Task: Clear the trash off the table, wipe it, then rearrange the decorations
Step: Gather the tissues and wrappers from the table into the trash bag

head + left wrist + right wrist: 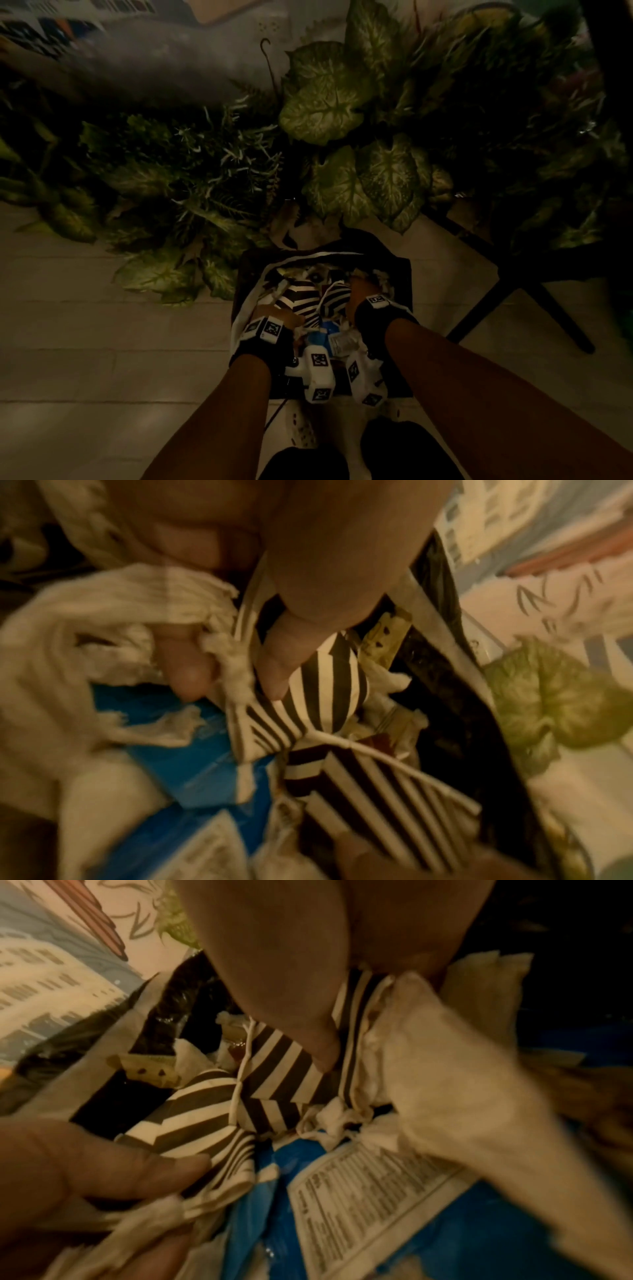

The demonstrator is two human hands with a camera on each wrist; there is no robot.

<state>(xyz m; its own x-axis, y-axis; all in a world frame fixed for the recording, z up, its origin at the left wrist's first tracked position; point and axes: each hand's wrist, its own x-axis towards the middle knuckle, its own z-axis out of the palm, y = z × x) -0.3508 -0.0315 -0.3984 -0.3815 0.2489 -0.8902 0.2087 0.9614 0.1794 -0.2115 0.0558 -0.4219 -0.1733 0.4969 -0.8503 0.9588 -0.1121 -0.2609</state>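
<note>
Head view: we are pressing both hands into the bin (404, 274), left hand (274, 317) and right hand (359, 294) fingers extended on striped paper (301, 301), likely compacting trash.

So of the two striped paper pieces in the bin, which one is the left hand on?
The left hand touches the striped piece nearer the bin's left side; the other striped piece lies beside the right hand.
</note>
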